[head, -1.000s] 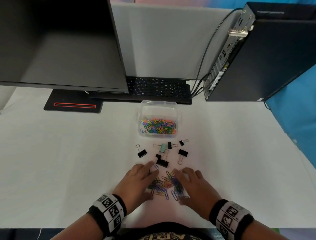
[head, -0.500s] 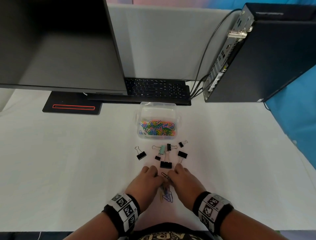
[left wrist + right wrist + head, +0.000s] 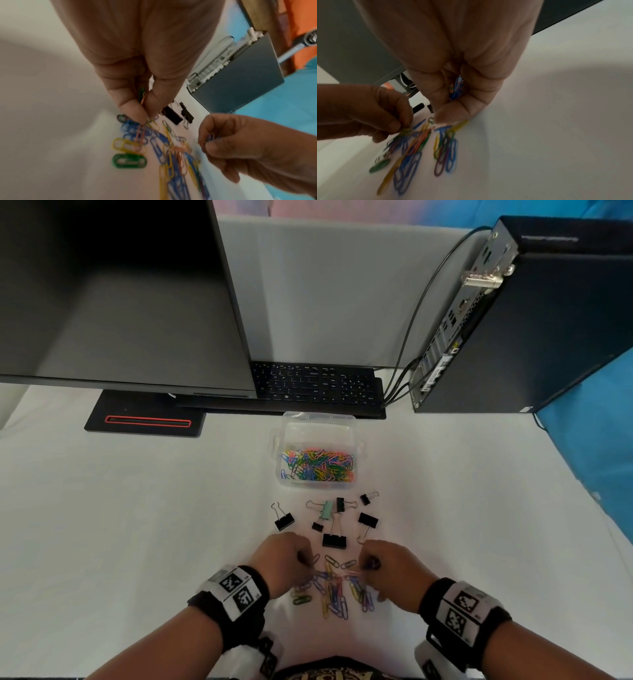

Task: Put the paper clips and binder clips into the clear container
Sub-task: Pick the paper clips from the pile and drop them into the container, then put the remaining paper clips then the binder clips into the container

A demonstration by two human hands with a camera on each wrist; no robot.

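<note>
While loose coloured wire paper clips (image 3: 329,590) lie heaped on white counter (image 3: 137,525) between both hands, left hand (image 3: 281,559) pinches few clips; right hand (image 3: 394,573) curled round small bunch. Clear plastic container (image 3: 318,453) straight ahead, beyond black binder clips (image 3: 334,539), roughly equidistant from both hands.

Coloured paper clips (image 3: 330,590) with a smooth, plastic-looking coating lie on a matt white table (image 3: 120,525). At twelve o'clock from them sit black binder clips (image 3: 334,540) with thin shiny metal wire handles. Beyond those is a clear container (image 3: 318,426) of glossy see-through plastic.
</note>
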